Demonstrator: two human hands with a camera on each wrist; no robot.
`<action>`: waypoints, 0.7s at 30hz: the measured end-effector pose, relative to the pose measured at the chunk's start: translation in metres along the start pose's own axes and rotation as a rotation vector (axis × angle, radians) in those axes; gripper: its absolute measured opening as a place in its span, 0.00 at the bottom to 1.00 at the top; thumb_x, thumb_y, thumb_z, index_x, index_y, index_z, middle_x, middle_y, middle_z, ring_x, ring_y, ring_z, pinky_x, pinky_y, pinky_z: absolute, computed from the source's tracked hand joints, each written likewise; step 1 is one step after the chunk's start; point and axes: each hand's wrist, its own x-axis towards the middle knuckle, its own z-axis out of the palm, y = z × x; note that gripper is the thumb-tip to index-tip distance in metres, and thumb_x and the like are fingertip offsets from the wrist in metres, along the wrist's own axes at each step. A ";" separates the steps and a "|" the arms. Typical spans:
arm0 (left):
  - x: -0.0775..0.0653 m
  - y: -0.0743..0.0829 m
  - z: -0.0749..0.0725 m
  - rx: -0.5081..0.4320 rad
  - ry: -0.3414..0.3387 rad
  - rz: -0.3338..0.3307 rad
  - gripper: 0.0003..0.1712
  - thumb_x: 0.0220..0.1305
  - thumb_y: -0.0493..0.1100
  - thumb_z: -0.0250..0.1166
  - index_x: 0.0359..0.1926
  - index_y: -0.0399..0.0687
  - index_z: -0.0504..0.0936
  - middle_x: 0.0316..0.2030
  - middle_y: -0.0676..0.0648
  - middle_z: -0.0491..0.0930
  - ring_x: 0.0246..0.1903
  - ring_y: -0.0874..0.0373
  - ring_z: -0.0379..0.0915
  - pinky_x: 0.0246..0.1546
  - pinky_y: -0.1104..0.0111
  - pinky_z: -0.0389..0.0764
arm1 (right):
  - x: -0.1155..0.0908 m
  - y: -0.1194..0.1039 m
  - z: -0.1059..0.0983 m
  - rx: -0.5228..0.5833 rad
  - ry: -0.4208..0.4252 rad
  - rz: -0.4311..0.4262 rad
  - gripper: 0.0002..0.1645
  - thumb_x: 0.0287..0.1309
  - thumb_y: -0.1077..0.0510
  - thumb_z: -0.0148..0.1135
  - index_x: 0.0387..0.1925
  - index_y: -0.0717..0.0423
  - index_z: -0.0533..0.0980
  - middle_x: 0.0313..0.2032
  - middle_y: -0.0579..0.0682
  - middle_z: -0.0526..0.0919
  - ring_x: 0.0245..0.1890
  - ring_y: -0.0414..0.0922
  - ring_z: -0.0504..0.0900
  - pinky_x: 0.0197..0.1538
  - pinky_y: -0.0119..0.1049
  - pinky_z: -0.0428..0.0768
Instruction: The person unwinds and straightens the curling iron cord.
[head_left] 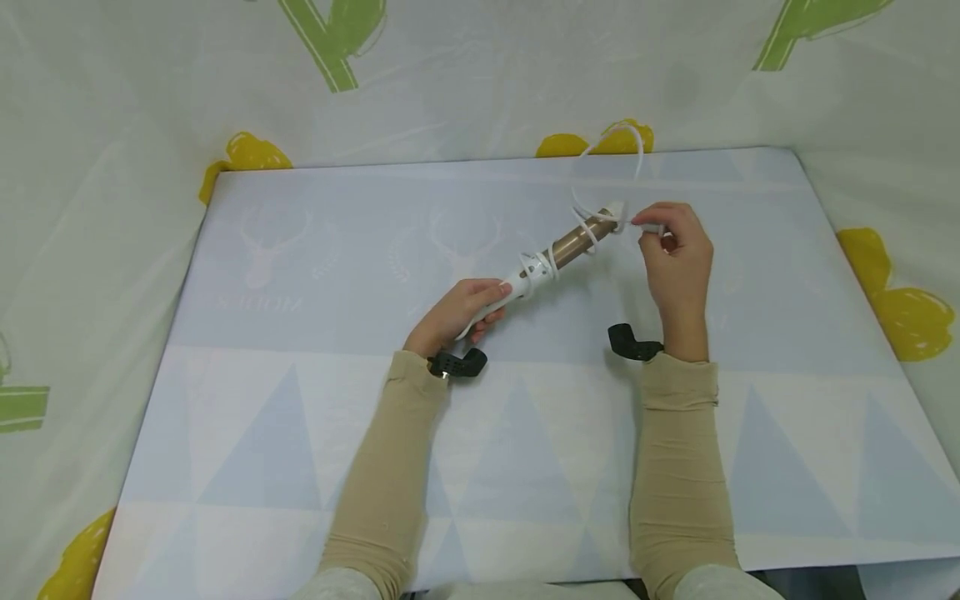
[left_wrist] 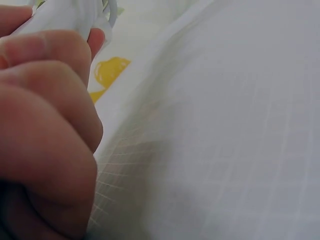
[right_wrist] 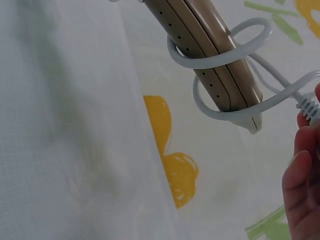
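Note:
A hair straightener with a white handle and a gold-brown barrel is tilted up to the right over the table. My left hand grips its white handle; in the left wrist view, curled fingers cover much of that handle. White cord winds loosely round the barrel and the handle, and one loop rises beyond the tip. Beside the barrel's far end, my right hand pinches the cord at its ribbed end. The plug is mostly hidden in those fingers.
A table with a pale blue and white triangle-patterned cover lies under both hands. Behind it and at the sides hangs a whitish sheet with green and yellow prints. Black wrist straps sit at both cuffs.

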 end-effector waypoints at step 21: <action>-0.003 0.002 0.000 -0.101 0.010 0.064 0.26 0.67 0.49 0.48 0.40 0.21 0.62 0.19 0.46 0.62 0.13 0.59 0.55 0.10 0.71 0.62 | -0.004 -0.017 -0.004 0.610 -0.040 0.073 0.11 0.47 0.79 0.44 0.24 0.75 0.74 0.30 0.58 0.75 0.21 0.46 0.67 0.23 0.30 0.69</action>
